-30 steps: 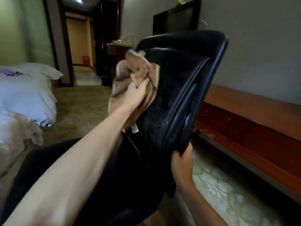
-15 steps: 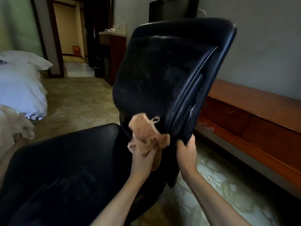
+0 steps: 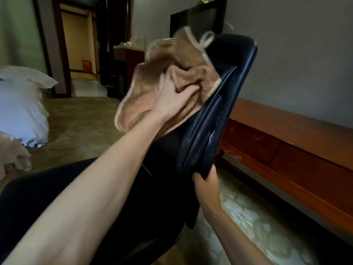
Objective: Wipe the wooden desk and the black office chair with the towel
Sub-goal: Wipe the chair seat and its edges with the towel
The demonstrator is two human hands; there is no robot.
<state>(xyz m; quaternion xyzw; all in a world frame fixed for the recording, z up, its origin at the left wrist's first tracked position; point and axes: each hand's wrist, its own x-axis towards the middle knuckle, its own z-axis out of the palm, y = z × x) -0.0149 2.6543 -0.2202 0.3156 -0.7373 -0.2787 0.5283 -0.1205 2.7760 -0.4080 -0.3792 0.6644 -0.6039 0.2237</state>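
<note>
Items as we find them:

- Towel (image 3: pixel 168 73): tan, bunched, pressed against the upper front of the backrest. Its top corner and loop are smeared by motion blur, so we cannot trace the edges there.
- Left hand (image 3: pixel 175 100): on the towel, with the thumb lying to the right and the fingers sunk into the folds, gripping the cloth. The fingertips are blurred and partly buried. The forearm fills the near left of the view.
- Black office chair (image 3: pixel 200 140): the backrest is tilted and seen nearly edge-on, and the towel hides most of its front. The seat runs out of view at the near left. We cannot see the base.
- Right hand (image 3: pixel 205 186): clasps the lower right edge of the backrest, thumb on the near face. The fingers wrap behind the edge, out of sight.
- Wooden desk (image 3: pixel 286 121): long and reddish, against the right wall just beyond the chair, and cut off at the right border.
- Television (image 3: pixel 198 20): dark screen at the far end of the desk, its lower part hidden by towel and chair.
- Bed (image 3: pixel 21 104): white bedding at the far left, cropped.
</note>
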